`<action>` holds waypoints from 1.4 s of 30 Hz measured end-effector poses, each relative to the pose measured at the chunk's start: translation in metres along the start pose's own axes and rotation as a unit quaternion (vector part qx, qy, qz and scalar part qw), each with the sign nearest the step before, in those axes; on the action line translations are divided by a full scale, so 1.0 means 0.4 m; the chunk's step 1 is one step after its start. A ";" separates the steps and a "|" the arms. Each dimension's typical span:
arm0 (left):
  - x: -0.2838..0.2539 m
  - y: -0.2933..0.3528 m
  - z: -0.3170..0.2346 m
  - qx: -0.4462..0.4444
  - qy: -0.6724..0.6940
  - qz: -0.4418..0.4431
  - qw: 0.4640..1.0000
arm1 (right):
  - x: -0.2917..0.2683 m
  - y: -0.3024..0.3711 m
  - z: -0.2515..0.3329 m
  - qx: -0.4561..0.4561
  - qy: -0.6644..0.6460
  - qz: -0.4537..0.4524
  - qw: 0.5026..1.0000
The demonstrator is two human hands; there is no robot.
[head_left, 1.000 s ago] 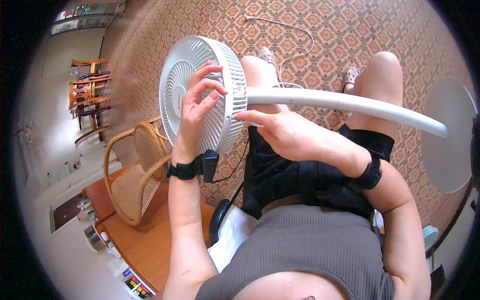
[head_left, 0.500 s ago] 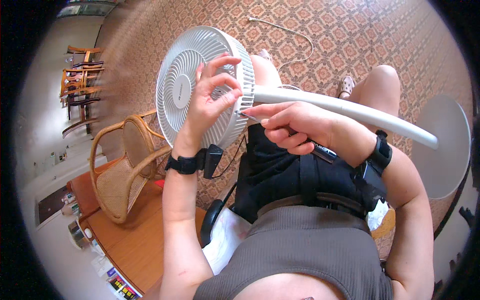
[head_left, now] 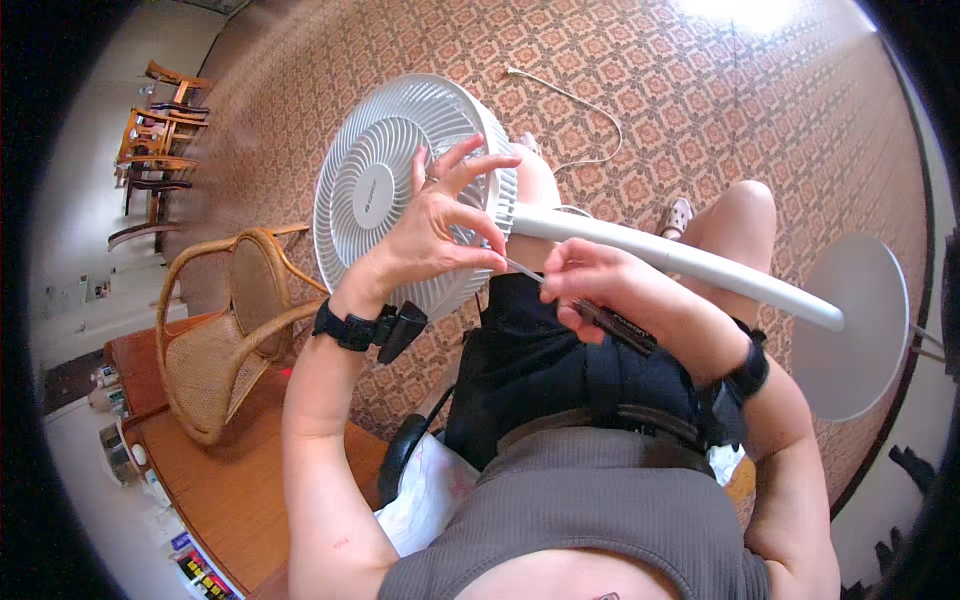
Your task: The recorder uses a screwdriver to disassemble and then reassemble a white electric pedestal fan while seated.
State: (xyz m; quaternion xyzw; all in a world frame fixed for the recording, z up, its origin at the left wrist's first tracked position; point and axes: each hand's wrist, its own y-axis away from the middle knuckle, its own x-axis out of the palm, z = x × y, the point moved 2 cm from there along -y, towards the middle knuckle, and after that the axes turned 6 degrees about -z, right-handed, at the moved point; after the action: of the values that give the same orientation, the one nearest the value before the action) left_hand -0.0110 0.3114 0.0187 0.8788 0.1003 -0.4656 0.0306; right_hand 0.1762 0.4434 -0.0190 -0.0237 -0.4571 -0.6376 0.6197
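A white fan [head_left: 345, 170] with a round grille lies tilted across my lap. Its white pole [head_left: 690, 265] runs right to a round base [head_left: 855, 330]. My right hand [head_left: 620, 280] is closed round a screwdriver [head_left: 620, 326] with a dark handle and thin metal shaft, which points left toward the fan head's rim. At the shaft's tip, thumb and index finger of my left hand [head_left: 435, 228] pinch together, the other fingers spread in front of the grille. Whatever small thing sits in that pinch is too small to make out.
A rattan chair [head_left: 205, 375] stands at left beside a brown wooden table [head_left: 215, 480] with small items along its edge. Stacked wooden chairs [head_left: 160, 150] are far left. A white cord [head_left: 585, 100] lies on the patterned floor [head_left: 700, 110] beyond the fan.
The screwdriver's tip has come away from the fan's rim toward me. My left hand has moved from the rim to that tip, its thumb and index finger now pinched there.
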 end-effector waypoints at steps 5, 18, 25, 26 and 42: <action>-0.001 -0.004 -0.005 -0.012 0.013 -0.007 1.000 | 0.042 0.222 0.036 -0.330 0.469 -0.209 0.792; 0.028 -0.002 0.005 -0.041 0.001 -0.101 0.994 | 0.024 0.225 -0.022 -0.328 0.467 -0.296 0.766; 0.029 -0.003 -0.002 -0.056 0.003 -0.103 0.993 | 0.037 0.220 -0.034 -0.398 0.513 -0.261 0.715; 0.030 -0.003 -0.003 -0.061 0.008 -0.102 0.993 | 0.042 0.220 -0.032 -0.399 0.515 -0.259 0.713; 0.042 0.007 0.008 -0.062 0.022 -0.137 0.988 | 0.047 0.198 0.008 -0.420 0.526 -0.242 0.699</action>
State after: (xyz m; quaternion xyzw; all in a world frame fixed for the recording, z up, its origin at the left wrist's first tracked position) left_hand -0.0038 0.3108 0.0031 0.8629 0.2493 -0.4391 0.0187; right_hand 0.2346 0.4455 0.0380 0.1690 0.2687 -0.7998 0.5095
